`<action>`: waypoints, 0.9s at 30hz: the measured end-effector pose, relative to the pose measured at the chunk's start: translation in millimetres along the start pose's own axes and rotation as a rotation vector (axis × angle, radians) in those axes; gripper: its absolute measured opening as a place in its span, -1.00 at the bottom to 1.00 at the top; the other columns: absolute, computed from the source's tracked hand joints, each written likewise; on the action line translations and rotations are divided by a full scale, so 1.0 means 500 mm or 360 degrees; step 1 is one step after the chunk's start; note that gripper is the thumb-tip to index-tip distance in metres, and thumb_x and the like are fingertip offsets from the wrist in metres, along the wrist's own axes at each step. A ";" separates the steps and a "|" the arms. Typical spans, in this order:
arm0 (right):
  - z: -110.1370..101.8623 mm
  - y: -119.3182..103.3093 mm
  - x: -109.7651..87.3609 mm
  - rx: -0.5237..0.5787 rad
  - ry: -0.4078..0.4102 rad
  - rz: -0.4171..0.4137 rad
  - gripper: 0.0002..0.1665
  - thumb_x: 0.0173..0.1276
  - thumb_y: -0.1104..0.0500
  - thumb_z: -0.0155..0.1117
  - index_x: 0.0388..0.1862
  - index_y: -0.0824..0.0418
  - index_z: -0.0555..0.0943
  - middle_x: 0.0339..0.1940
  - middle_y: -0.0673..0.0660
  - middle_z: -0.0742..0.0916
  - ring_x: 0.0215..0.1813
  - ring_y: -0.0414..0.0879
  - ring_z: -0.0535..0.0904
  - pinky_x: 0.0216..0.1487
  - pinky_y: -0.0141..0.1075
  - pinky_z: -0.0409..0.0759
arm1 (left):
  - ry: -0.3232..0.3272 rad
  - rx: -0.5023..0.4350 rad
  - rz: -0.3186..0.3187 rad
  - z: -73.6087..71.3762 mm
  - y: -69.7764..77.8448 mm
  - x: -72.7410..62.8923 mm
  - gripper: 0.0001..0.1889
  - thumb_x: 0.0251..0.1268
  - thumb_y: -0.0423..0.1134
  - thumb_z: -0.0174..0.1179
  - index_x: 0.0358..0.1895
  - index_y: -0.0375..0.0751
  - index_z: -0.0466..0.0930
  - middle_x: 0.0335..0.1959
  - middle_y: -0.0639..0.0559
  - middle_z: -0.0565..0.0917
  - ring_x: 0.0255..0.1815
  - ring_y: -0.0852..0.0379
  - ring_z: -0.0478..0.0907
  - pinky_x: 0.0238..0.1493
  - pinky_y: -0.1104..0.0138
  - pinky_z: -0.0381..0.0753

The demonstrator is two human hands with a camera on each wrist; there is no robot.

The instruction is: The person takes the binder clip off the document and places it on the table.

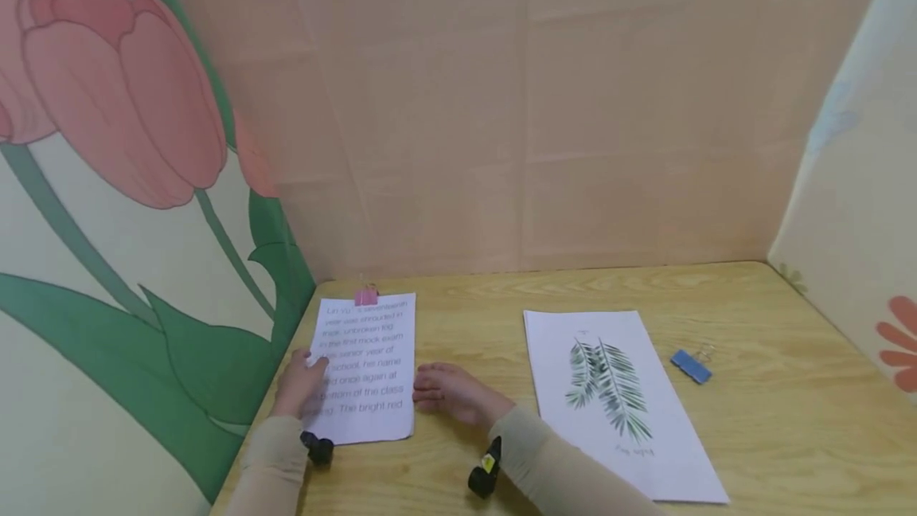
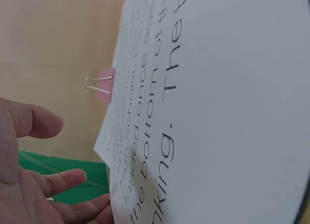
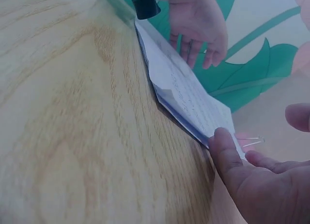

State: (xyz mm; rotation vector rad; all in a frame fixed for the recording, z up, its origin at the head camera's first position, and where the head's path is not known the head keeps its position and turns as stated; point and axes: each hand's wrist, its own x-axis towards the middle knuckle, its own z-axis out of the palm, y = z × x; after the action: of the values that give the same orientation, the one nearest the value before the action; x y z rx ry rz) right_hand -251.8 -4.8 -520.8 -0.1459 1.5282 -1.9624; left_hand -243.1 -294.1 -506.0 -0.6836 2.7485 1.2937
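A stack of white sheets printed with text (image 1: 368, 373) lies at the table's left, and a pink binder clip (image 1: 366, 295) grips its far edge. My left hand (image 1: 306, 377) rests with straight fingers on the stack's left edge. My right hand (image 1: 433, 390) lies relaxed against its right edge. The right wrist view shows that hand's thumb (image 3: 224, 149) touching the stack's edge (image 3: 186, 96) near the pink clip (image 3: 249, 141), with the left hand (image 3: 198, 30) beyond. In the left wrist view the text sheet (image 2: 218, 112) and pink clip (image 2: 104, 84) fill the frame, beside my open left fingers (image 2: 58, 183).
A second white stack with a green leaf print (image 1: 609, 396) lies to the right on the wooden table (image 1: 788, 420). A blue binder clip (image 1: 691, 365) sits just right of it. Flower-patterned panels wall in both sides, with a plain pink panel behind.
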 end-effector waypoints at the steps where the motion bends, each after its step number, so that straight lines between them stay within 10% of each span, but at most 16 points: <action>1: -0.001 -0.001 -0.002 0.0002 0.0002 0.0002 -0.39 0.58 0.34 0.03 0.47 0.63 0.17 0.17 0.46 0.63 0.11 0.15 0.65 0.20 -0.04 0.61 | -0.0007 -0.0012 0.0009 -0.001 0.000 -0.001 -0.31 0.55 -0.10 -0.10 0.52 -0.53 0.02 0.42 -0.60 0.22 0.36 -0.46 0.31 0.35 -0.22 0.31; 14: -0.020 -0.020 -0.003 0.0043 0.0042 -0.0003 -0.30 0.57 0.29 0.09 0.54 0.53 0.11 0.12 0.38 0.69 0.05 0.10 0.70 0.17 -0.02 0.62 | -0.0090 -0.0226 0.0025 -0.006 0.028 -0.004 -0.46 0.58 -0.15 -0.08 0.38 -0.52 0.29 0.32 -0.50 0.37 0.29 -0.37 0.36 0.33 -0.17 0.30; 27: -0.021 -0.017 -0.003 -0.0133 0.0389 -0.0096 -0.39 0.48 0.44 0.08 0.48 0.52 0.27 -0.11 0.32 0.74 -0.33 -0.10 0.61 -0.29 -0.32 0.60 | -0.0137 -0.0292 -0.0112 0.021 0.044 -0.004 -0.46 0.62 -0.14 -0.11 0.44 -0.46 0.24 0.28 -0.42 0.42 0.33 -0.36 0.36 0.36 -0.20 0.29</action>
State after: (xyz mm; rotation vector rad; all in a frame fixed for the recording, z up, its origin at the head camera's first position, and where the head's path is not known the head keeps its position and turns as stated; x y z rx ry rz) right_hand -258.7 5.7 -516.0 0.0142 1.7810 -2.0234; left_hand -252.0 -273.4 -496.3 -0.7102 2.5371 1.5343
